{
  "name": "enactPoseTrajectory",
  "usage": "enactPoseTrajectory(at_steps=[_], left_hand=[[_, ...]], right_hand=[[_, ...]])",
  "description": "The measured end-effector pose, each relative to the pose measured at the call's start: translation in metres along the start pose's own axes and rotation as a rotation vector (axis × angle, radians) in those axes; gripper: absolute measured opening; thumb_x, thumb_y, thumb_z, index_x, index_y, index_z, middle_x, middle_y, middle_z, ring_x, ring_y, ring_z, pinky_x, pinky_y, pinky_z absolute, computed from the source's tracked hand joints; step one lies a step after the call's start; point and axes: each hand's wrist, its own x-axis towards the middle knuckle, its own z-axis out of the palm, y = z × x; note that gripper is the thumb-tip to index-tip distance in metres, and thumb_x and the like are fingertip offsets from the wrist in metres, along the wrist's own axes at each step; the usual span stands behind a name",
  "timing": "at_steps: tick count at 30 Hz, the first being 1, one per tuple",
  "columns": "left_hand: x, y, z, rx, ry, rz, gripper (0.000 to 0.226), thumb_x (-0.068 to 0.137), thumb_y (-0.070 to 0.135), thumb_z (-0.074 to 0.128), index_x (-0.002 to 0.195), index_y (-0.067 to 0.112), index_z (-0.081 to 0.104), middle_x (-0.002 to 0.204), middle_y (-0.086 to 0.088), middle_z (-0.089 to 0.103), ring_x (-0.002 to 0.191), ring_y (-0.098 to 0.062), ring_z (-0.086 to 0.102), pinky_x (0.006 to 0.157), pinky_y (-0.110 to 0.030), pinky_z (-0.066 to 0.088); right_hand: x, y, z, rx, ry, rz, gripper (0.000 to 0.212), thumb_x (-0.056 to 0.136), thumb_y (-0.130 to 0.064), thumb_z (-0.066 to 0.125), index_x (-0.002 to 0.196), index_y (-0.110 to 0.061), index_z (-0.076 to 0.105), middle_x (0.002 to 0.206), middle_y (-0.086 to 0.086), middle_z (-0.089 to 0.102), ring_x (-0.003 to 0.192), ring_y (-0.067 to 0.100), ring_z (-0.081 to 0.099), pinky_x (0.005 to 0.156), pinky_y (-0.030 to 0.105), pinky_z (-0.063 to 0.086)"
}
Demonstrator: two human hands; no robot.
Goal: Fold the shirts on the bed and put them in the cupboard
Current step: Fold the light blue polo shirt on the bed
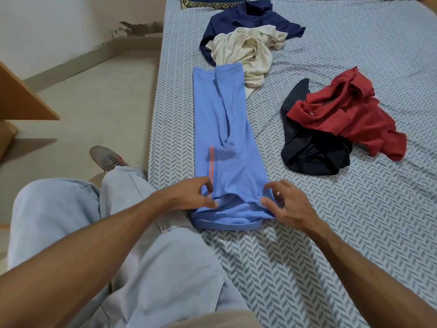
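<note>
Hands [189, 194] [289, 204] pinching blue shirt [224, 138] near corners; risking folded sleeves beyond the pinch slipping open, lifting unevenly.

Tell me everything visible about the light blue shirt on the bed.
The light blue shirt looks like soft knit fabric with two thin orange stripes near its left edge. It lies flat on the bed, folded lengthwise into a long narrow strip running away from the person. Its far end touches the cream shirt. The left hand and right hand pinch its near corners.
</note>
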Motion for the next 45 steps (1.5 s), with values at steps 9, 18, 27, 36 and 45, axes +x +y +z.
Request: enactPoseTrajectory(at_steps=[9, 18, 27, 36, 45], left_hand=[[0.108, -0.035, -0.077, -0.385, 0.488, -0.061, 0.018, 0.089, 0.029, 0.074, 0.100, 0.017, 0.067, 0.076, 0.000, 0.068, 0.065, -0.015, 0.061, 0.062, -0.029, 0.047], [0.260, -0.080, -0.177, -0.394, 0.761, -0.156, 0.033, 0.090, 0.033, 0.070, 0.118, 0.016, 0.064, 0.098, 0.000, 0.068, 0.092, -0.021, 0.064, 0.081, -0.029, 0.047], [0.357, -0.091, -0.250, -0.481, 0.767, -0.092, 0.034, 0.079, 0.045, 0.083, 0.090, 0.017, 0.068, 0.082, 0.000, 0.068, 0.074, -0.015, 0.062, 0.068, -0.030, 0.048], [0.392, -0.086, -0.273, -0.653, 0.795, -0.143, 0.013, 0.083, 0.025, 0.071, 0.081, 0.014, 0.065, 0.077, 0.001, 0.064, 0.073, -0.016, 0.057, 0.066, -0.035, 0.048], [0.389, -0.084, -0.283, -0.769, 0.605, -0.039, 0.017, 0.077, 0.004, 0.082, 0.076, 0.016, 0.070, 0.081, -0.002, 0.072, 0.078, -0.017, 0.069, 0.073, -0.032, 0.059]], right_hand=[[0.179, 0.005, -0.016, 0.268, 0.119, 0.371, 0.025, 0.097, -0.041, 0.063, 0.109, -0.021, 0.069, 0.096, -0.005, 0.068, 0.079, 0.008, 0.064, 0.080, 0.033, 0.053], [0.399, 0.019, -0.007, 0.255, 0.271, 0.380, 0.030, 0.090, -0.032, 0.069, 0.116, -0.016, 0.069, 0.103, -0.004, 0.070, 0.098, 0.017, 0.067, 0.087, 0.031, 0.051], [0.499, 0.054, -0.001, 0.617, 0.273, 0.453, 0.035, 0.069, -0.028, 0.093, 0.080, -0.015, 0.062, 0.082, 0.008, 0.068, 0.079, 0.019, 0.068, 0.070, 0.037, 0.058], [0.510, 0.076, -0.010, 0.773, 0.362, 0.514, 0.024, 0.091, -0.026, 0.073, 0.071, -0.019, 0.061, 0.077, 0.001, 0.065, 0.076, 0.018, 0.059, 0.068, 0.034, 0.048], [0.511, 0.070, -0.014, 0.796, 0.308, 0.460, 0.018, 0.090, -0.015, 0.074, 0.080, -0.018, 0.059, 0.079, 0.000, 0.065, 0.073, 0.017, 0.062, 0.054, 0.024, 0.044]])
